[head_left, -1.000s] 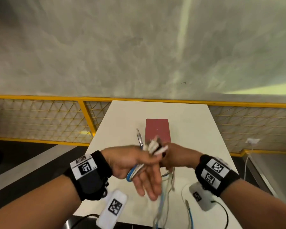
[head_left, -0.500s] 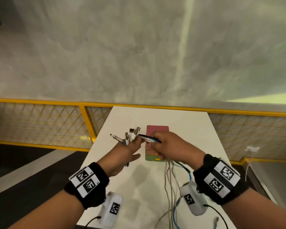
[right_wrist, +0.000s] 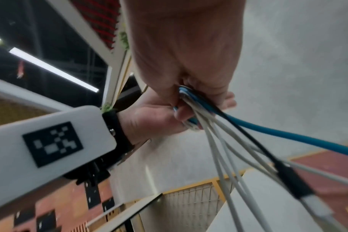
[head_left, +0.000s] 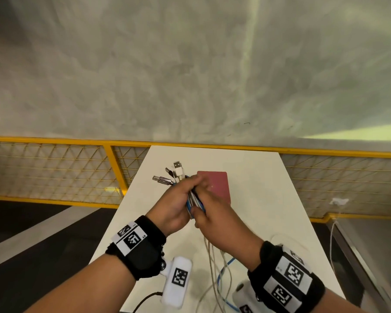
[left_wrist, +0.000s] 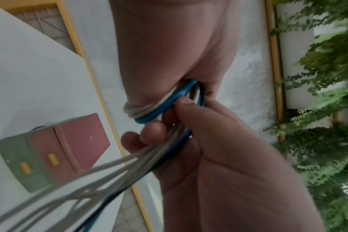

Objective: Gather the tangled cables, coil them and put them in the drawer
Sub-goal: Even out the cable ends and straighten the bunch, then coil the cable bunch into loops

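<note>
A bundle of white, blue and black cables (head_left: pixel 193 203) is looped round my left hand (head_left: pixel 174 204), which grips it above the white table (head_left: pixel 257 199). Several USB plugs (head_left: pixel 177 170) stick out past its fingers. My right hand (head_left: pixel 215 215) sits against the left and pinches the same strands; the left wrist view shows its fingers (left_wrist: pixel 149 130) on the cables (left_wrist: pixel 147 114). Loose strands (head_left: pixel 215 267) hang from the right hand to the table, fanning out in the right wrist view (right_wrist: pixel 238 149). A small pink and green drawer box (left_wrist: pixel 69 149) stands just beyond the hands (head_left: pixel 215 184).
The table is narrow, with its side edges close to both forearms. A yellow rail with mesh fencing (head_left: pixel 54 141) runs behind it, before a grey wall. A white cable hangs from a socket (head_left: pixel 339 201) at the right. Green plants (left_wrist: pixel 318 109) show in the left wrist view.
Both hands moved forward over the table. The left hand's fingers, spread a second ago, have curled over the bundle. The right hand has brought the strands round against the left palm.
</note>
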`<move>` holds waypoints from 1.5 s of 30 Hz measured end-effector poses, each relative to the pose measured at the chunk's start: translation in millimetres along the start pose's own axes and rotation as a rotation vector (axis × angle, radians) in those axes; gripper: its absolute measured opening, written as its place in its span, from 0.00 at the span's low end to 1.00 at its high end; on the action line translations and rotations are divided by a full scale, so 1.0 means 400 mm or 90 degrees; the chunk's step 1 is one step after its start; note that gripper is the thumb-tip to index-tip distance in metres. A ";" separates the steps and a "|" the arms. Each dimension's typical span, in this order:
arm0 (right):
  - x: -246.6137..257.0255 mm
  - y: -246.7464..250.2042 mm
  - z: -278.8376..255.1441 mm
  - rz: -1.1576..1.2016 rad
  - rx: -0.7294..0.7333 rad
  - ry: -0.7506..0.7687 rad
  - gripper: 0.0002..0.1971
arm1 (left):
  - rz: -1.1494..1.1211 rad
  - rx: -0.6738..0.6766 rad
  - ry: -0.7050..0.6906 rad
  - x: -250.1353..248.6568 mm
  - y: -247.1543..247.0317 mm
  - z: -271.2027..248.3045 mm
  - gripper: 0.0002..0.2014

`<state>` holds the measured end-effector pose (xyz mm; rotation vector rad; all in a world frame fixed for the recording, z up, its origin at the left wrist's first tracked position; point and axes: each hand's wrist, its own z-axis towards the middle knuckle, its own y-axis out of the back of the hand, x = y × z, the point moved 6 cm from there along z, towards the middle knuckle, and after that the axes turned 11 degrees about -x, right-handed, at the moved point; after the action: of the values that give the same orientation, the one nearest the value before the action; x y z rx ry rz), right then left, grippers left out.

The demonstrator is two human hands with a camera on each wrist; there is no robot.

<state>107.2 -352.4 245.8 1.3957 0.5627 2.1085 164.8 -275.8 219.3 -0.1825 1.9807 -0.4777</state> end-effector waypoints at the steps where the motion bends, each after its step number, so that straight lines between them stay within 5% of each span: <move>1: -0.007 0.004 -0.006 0.069 -0.015 -0.043 0.16 | -0.013 0.003 -0.021 -0.007 -0.003 0.002 0.16; 5: -0.047 0.012 -0.018 0.326 -0.069 -0.204 0.09 | -0.079 0.045 -0.074 -0.022 -0.027 -0.021 0.16; 9: -0.072 0.012 -0.020 0.349 -0.040 -0.254 0.14 | -0.112 0.047 -0.088 -0.014 -0.031 -0.029 0.16; 15: -0.111 -0.088 -0.109 0.341 0.247 -0.311 0.06 | -0.178 0.091 -0.097 -0.103 -0.037 -0.067 0.15; 18: -0.124 -0.097 -0.120 0.302 0.352 -0.314 0.01 | -0.056 0.249 -0.041 -0.095 -0.061 -0.127 0.10; 21: -0.146 -0.065 -0.079 0.127 0.400 -0.261 0.15 | 0.075 0.406 0.105 -0.033 -0.043 -0.174 0.17; 24: -0.143 -0.029 -0.032 -0.030 0.430 -0.179 0.16 | 0.290 0.435 0.197 0.043 0.010 -0.193 0.18; 27: -0.110 -0.013 -0.003 -0.134 0.449 -0.130 0.07 | 0.549 0.413 0.252 0.108 0.038 -0.202 0.15; 29: -0.094 -0.012 0.010 -0.179 0.438 -0.101 0.09 | 0.716 0.366 0.186 0.141 0.055 -0.173 0.12; 31: -0.092 -0.005 0.016 -0.160 0.403 -0.120 0.07 | 0.850 0.321 -0.026 0.138 0.061 -0.132 0.08; 33: -0.089 0.005 0.020 -0.063 0.350 -0.158 0.05 | 0.794 0.278 -0.206 0.103 0.042 -0.121 0.05; 35: -0.086 0.014 0.018 0.075 0.305 -0.218 0.09 | 0.630 0.230 -0.254 0.074 0.035 -0.116 0.11; 37: -0.083 0.022 0.011 0.251 0.256 -0.295 0.11 | 0.464 0.175 -0.221 0.052 0.043 -0.107 0.07; 40: -0.066 0.030 0.005 0.425 0.189 -0.309 0.15 | 0.260 0.118 -0.167 0.030 0.050 -0.099 0.14; 45: -0.013 0.024 -0.009 0.288 0.121 -0.149 0.23 | 0.091 0.072 -0.121 0.024 0.006 -0.094 0.23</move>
<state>103.6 -363.4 246.8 2.0020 0.3860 2.2224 127.1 -267.4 224.7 -0.0129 1.7624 -0.4612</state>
